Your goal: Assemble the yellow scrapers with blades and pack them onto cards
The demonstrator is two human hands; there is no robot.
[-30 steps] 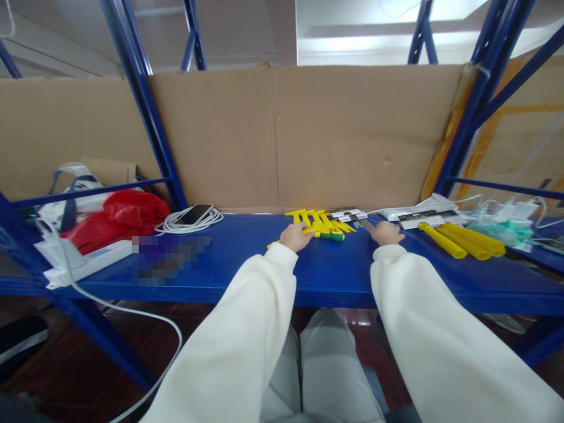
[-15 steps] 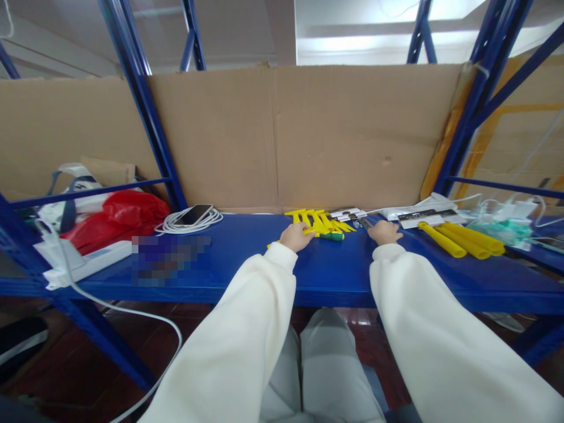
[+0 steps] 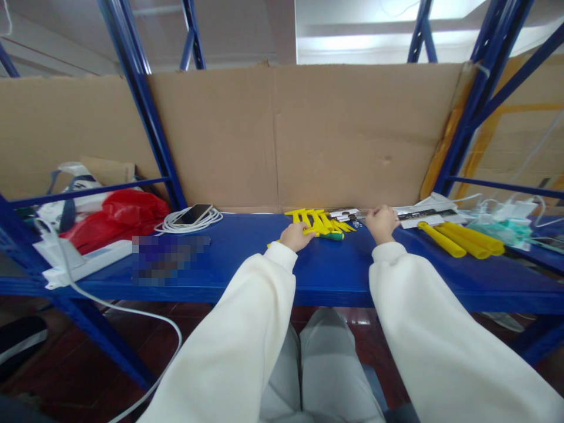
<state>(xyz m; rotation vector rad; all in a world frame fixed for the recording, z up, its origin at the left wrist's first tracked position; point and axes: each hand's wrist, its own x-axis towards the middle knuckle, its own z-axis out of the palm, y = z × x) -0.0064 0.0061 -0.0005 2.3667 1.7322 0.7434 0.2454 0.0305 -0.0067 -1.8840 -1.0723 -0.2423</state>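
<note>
My left hand point(image 3: 297, 237) is closed around a yellow plastic piece point(image 3: 311, 231) low over the blue shelf. Beside it lies a screwdriver with a green and yellow handle point(image 3: 333, 235). Just behind is a row of several yellow T-shaped plastic pieces point(image 3: 314, 218). My right hand point(image 3: 382, 222) has its fingers curled together above the shelf, near flat black-and-white packets point(image 3: 346, 214). A thin strip seems to run from its fingertips, but what it grips is too small to make out.
Yellow tubes point(image 3: 465, 239) lie at right, by a black-and-white packet point(image 3: 427, 217) and tangled white cables point(image 3: 506, 210). At left are a phone point(image 3: 194, 214) on a coiled white cable point(image 3: 207, 221), a red bag point(image 3: 127, 214) and a power strip point(image 3: 101, 258). Cardboard point(image 3: 330, 135) stands behind.
My right hand has risen and shifted slightly back from the shelf surface, its fingers more curled. The grey piece at its fingertips no longer shows there. My left hand has stayed put.
</note>
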